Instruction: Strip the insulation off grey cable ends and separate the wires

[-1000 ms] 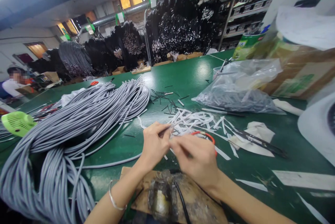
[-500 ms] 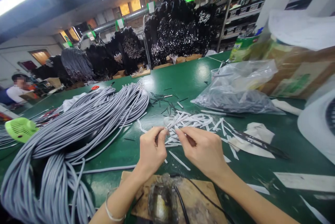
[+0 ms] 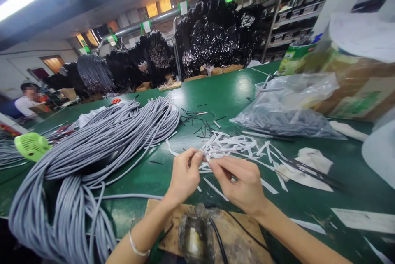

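Observation:
Thumb and fingertips pinched, my left hand (image 3: 186, 174) is over the near edge of a pile of white strips (image 3: 234, 143). Close to its right, my right hand (image 3: 242, 179) is closed in a similar pinch, the fingertips of both almost meeting. Whatever lies between the fingers is too small to make out. A single grey cable (image 3: 132, 196) runs from the left and passes out of sight at my left wrist. Below my hands, a grimy metal device (image 3: 195, 235) with black leads sits on a wooden board (image 3: 234, 231).
A large grey cable bundle (image 3: 101, 144) covers the left of the green table (image 3: 212, 95), beside a light-green fan (image 3: 32, 146). Short black pieces (image 3: 193, 117) lie beyond the strips. To the right are a filled clear bag (image 3: 286, 107), tweezers (image 3: 311, 172) and a carton (image 3: 354, 87). A person sits far left.
The view has shifted slightly, so the scene sits a little further right. My fingertips remain close together, with the right hand's fingers slightly re-angled.

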`<state>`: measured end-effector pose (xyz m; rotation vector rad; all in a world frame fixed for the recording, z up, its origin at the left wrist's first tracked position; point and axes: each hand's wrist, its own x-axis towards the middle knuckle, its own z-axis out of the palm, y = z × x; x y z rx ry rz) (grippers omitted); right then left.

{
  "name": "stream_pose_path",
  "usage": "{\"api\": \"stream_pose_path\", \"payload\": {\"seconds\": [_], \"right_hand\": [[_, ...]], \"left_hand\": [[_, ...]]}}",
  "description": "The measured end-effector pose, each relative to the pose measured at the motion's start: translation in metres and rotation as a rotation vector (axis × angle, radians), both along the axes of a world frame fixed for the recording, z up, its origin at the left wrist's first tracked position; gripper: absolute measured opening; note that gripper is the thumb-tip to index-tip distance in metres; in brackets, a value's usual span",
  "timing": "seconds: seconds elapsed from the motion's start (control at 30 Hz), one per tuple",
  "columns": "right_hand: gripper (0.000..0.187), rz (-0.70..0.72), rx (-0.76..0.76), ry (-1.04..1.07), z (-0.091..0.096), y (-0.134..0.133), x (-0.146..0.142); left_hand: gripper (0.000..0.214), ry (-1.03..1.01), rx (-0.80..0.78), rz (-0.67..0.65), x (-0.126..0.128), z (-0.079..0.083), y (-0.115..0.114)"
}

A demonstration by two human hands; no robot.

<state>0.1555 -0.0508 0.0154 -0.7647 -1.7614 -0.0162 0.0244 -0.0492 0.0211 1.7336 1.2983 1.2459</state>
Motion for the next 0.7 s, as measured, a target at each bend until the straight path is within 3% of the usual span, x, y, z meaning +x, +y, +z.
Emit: {"api": "stream_pose_path", "payload": {"seconds": [0.1, 0.2, 0.33, 0.47, 0.57, 0.7], "right_hand": [[0.017, 0.015, 0.078, -0.010, -0.0011, -0.0018, -0.0012], [0.018, 0.037, 0.056, 0.005, 0.0000, -0.0028, -0.0029], [0.025, 0.030, -0.174, 0.093, 0.0035, -0.0001, -0.0053], [0.031, 0.052, -0.392, 0.212, 0.0063, 0.0045, -0.0039], [0.029, 0.017, -0.290, 0.165, 0.0051, 0.0021, -0.0044], [0.018, -0.092, 0.070, 0.037, -0.0007, -0.0052, -0.0090]], "left_hand": [[0.029, -0.036, 0.011, 0.025, 0.0006, -0.0006, -0.0009], [0.029, -0.046, 0.018, 0.046, 0.0002, -0.0008, -0.0020], [0.025, 0.030, 0.134, 0.112, -0.0009, -0.0036, -0.0031], [0.017, 0.193, 0.369, 0.140, -0.0015, -0.0077, -0.0022], [0.019, 0.263, 0.471, 0.140, -0.0005, -0.0064, -0.0004], [0.019, 0.194, 0.315, 0.090, 0.0016, 0.0005, 0.0012]]}}
